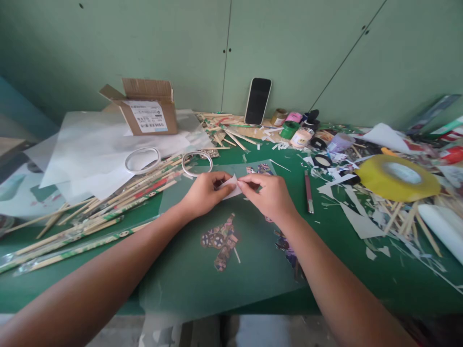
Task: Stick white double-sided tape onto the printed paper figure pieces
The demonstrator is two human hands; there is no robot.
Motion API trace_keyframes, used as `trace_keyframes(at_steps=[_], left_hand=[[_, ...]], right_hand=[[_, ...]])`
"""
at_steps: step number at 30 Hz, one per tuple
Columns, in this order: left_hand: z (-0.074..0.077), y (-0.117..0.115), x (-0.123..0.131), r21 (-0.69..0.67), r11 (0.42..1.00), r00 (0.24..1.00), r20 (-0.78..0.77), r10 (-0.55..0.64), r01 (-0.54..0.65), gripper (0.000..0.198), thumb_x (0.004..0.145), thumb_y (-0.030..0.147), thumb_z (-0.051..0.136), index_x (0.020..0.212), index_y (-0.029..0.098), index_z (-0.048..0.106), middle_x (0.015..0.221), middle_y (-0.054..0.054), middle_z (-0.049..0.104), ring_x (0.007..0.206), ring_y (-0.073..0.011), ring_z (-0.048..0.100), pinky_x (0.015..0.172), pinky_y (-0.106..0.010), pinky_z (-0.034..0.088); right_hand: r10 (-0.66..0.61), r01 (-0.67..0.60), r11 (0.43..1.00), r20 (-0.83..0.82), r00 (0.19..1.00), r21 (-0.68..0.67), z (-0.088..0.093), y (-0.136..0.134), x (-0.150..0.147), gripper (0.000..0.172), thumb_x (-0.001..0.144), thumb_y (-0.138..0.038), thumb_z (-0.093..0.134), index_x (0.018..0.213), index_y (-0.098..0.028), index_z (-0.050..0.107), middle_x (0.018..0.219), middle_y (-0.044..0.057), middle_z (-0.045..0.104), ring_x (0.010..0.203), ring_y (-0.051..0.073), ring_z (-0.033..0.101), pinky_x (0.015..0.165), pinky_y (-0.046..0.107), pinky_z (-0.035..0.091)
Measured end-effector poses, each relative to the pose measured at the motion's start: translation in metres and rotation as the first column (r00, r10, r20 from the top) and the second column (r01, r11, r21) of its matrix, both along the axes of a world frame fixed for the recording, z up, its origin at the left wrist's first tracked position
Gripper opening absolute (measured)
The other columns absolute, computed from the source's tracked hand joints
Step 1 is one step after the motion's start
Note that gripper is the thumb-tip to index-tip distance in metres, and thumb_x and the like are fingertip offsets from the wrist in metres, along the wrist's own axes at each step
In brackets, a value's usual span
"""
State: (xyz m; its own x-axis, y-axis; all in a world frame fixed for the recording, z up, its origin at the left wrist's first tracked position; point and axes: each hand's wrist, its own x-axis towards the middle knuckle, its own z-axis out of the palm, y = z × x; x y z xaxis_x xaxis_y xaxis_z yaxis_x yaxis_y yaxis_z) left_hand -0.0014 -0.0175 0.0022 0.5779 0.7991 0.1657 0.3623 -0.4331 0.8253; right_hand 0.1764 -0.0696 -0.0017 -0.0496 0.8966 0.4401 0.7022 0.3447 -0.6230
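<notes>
Over the green table, my left hand (208,189) is closed on a small piece of white paper (230,187), thumb on top. My right hand (266,192) meets it from the other side, its thumb and fingertips pinching the paper's corner. Beneath both hands lies a translucent sheet (173,270). On it, nearer to me, is a patterned cut-out (221,241) with a thin white strip (237,255) beside it. Another cut-out (261,168) shows behind my right hand, and darker pieces (287,248) are partly covered by my right forearm.
Chopsticks (119,212) in wrappers and two tape rolls (142,160) lie left. Behind stand a cardboard box (148,115), a phone (258,101) and paint jars (289,129). To the right are a craft knife (308,192), a wide yellow tape roll (376,178) and paper scraps (358,220).
</notes>
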Motion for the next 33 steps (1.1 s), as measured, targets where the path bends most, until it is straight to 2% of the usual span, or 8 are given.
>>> trace_keyframes(at_steps=[3, 15, 21, 29, 33], left_hand=[[0.0006, 0.0000, -0.0012, 0.050, 0.999, 0.999, -0.039, -0.003, 0.005, 0.023, 0.081, 0.034, 0.054, 0.078, 0.014, 0.065, 0.070, 0.000, 0.058, 0.065, -0.0116, 0.047, 0.062, -0.024, 0.036], [0.0010, 0.0014, -0.0019, 0.005, 1.000, 0.999, -0.019, -0.026, 0.026, 0.027, 0.081, 0.037, 0.054, 0.081, 0.014, 0.067, 0.072, 0.000, 0.061, 0.066, -0.0124, 0.049, 0.062, -0.024, 0.038], [0.0010, 0.0017, -0.0027, 0.014, 1.000, 1.000, -0.024, -0.018, 0.018, 0.026, 0.080, 0.037, 0.054, 0.081, 0.014, 0.067, 0.071, 0.000, 0.061, 0.066, -0.0126, 0.049, 0.062, -0.024, 0.037], [0.0009, 0.0021, -0.0019, 0.005, 1.000, 0.999, -0.027, -0.023, 0.023, 0.028, 0.081, 0.039, 0.054, 0.082, 0.015, 0.067, 0.072, -0.001, 0.061, 0.067, -0.0131, 0.049, 0.062, -0.024, 0.037], [0.0001, 0.0028, -0.0024, 0.005, 1.000, 0.999, -0.021, -0.025, 0.025, 0.029, 0.082, 0.040, 0.053, 0.084, 0.015, 0.068, 0.072, -0.001, 0.060, 0.067, -0.0128, 0.048, 0.062, -0.024, 0.037]], right_hand=[[0.009, -0.008, 0.999, 0.015, 1.000, -0.032, 0.0010, -0.0008, -0.0001, 0.024, 0.084, -0.030, 0.054, 0.075, -0.018, 0.074, 0.068, 0.005, 0.071, 0.059, 0.015, 0.061, 0.058, 0.028, 0.043], [-0.013, 0.009, 0.997, -0.057, 0.998, -0.075, 0.0003, -0.0003, -0.0001, 0.020, 0.079, -0.026, 0.055, 0.073, -0.019, 0.073, 0.064, 0.002, 0.069, 0.056, 0.013, 0.057, 0.054, 0.025, 0.041], [0.022, -0.027, 0.997, -0.067, 0.997, -0.074, 0.0005, -0.0015, 0.0007, 0.023, 0.082, -0.031, 0.056, 0.076, -0.019, 0.074, 0.067, 0.002, 0.070, 0.058, 0.013, 0.059, 0.056, 0.025, 0.043], [0.014, -0.025, 0.995, -0.114, 0.993, -0.094, -0.0001, -0.0002, -0.0008, 0.021, 0.079, -0.029, 0.056, 0.077, -0.019, 0.074, 0.068, 0.003, 0.072, 0.061, 0.015, 0.063, 0.056, 0.026, 0.045], [0.002, -0.015, 0.995, -0.123, 0.992, -0.100, 0.0008, 0.0005, -0.0004, 0.021, 0.077, -0.027, 0.055, 0.076, -0.019, 0.074, 0.065, 0.002, 0.070, 0.059, 0.014, 0.061, 0.055, 0.025, 0.044]])
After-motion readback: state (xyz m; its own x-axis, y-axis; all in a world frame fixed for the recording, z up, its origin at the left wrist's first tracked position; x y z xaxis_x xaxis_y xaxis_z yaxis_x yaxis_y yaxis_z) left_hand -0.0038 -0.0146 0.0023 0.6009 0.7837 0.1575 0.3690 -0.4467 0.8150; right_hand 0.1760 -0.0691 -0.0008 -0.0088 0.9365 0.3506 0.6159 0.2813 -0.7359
